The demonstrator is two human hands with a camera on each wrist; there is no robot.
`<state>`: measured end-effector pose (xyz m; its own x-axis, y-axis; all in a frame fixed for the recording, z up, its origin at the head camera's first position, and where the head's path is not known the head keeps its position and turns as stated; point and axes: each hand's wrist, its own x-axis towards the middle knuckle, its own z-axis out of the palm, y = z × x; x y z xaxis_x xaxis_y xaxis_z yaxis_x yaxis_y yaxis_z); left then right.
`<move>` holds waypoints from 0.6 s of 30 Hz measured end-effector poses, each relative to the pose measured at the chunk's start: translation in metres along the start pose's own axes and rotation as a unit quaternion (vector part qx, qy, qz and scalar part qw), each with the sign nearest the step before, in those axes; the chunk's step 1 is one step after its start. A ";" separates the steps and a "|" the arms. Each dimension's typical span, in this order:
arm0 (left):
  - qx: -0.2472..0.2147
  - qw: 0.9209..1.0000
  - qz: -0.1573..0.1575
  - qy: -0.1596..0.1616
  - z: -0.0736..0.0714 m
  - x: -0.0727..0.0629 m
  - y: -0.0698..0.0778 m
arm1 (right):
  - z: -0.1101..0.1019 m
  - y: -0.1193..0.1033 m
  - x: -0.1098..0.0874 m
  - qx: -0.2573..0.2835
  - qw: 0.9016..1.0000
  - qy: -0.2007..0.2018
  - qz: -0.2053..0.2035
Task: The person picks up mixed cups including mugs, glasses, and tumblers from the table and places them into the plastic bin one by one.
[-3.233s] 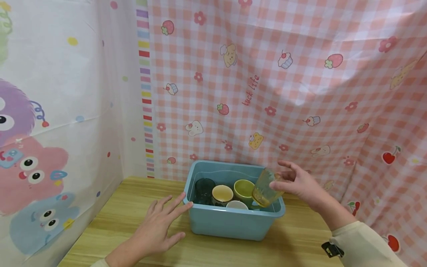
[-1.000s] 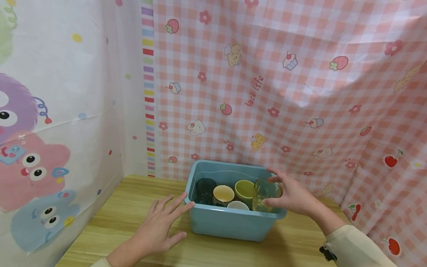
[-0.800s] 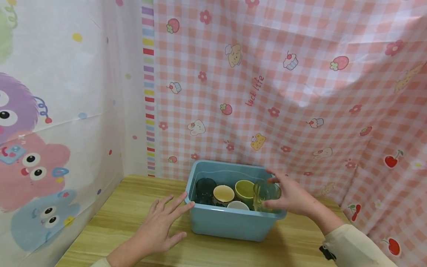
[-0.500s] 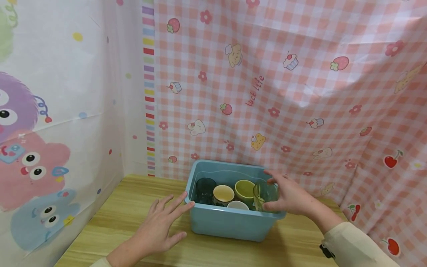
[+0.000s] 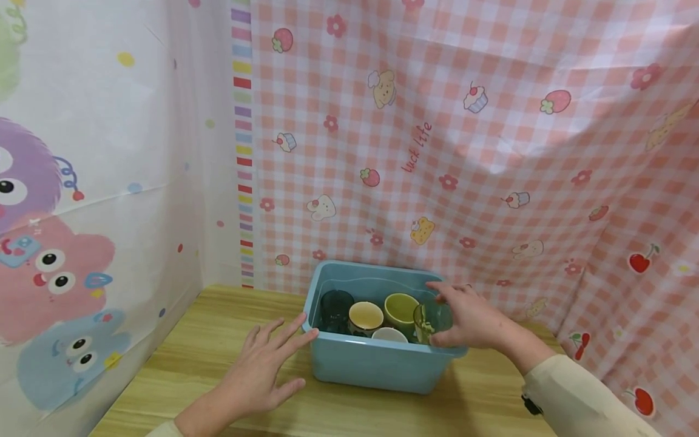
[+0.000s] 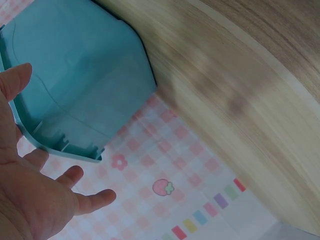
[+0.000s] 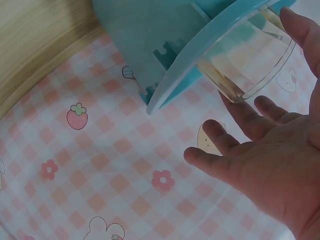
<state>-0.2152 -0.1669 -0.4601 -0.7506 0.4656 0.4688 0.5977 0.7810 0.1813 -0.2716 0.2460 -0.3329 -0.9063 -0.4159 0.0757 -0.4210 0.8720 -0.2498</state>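
Observation:
My right hand (image 5: 474, 317) is at the right end of the blue plastic bin (image 5: 377, 370), holding a clear yellowish glass (image 5: 425, 321) by its upper part. In the right wrist view the glass (image 7: 250, 55) stands partly above the bin's rim, with the thumb on one side and the index finger at its other edge. The other fingers are spread free. My left hand (image 5: 259, 370) has its fingers straight, the tips touching the bin's left rim. Inside the bin are a dark glass (image 5: 335, 308), a cream-lined cup (image 5: 366, 315), a green cup (image 5: 401, 309) and a white cup (image 5: 389, 335).
The bin stands on a wood-grain table (image 5: 218, 315), close to a pink checked cloth (image 5: 349, 182) behind it. A white cloth with cartoon figures (image 5: 109, 182) hangs at the left.
Over the last three seconds the glass, first tilted above the right end of the bin, has turned more upright and gone down inside with my right hand. The left hand has stayed on the rim.

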 end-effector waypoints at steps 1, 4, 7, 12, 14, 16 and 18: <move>0.001 1.000 0.000 0.000 0.000 0.000 0.000 | 0.000 0.000 0.001 -0.002 1.000 0.000 0.002; 0.004 1.000 0.000 0.000 0.000 0.000 -0.001 | 0.002 0.001 0.003 -0.009 1.000 0.001 0.005; 0.005 1.000 0.001 0.002 0.001 0.000 -0.001 | 0.003 0.001 0.004 -0.015 1.000 0.001 0.010; 0.005 1.000 0.002 0.005 0.001 0.000 -0.001 | 0.005 -0.001 0.006 -0.021 1.000 -0.002 0.023; 0.006 1.000 0.002 0.005 0.001 0.000 -0.001 | 0.007 -0.002 0.007 -0.021 0.999 -0.005 0.032; 0.007 1.000 0.001 0.004 0.001 0.000 -0.001 | 0.009 -0.002 0.007 -0.021 0.999 -0.008 0.041; 0.008 1.000 0.000 0.002 0.001 0.000 -0.001 | 0.011 -0.001 0.008 -0.021 0.998 -0.014 0.050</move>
<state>-0.2159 -0.1669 -0.4609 -0.7490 0.4641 0.4729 0.5933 0.7874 0.1671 -0.2779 0.2386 -0.3426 -0.9429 -0.3320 0.0248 -0.3294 0.9196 -0.2140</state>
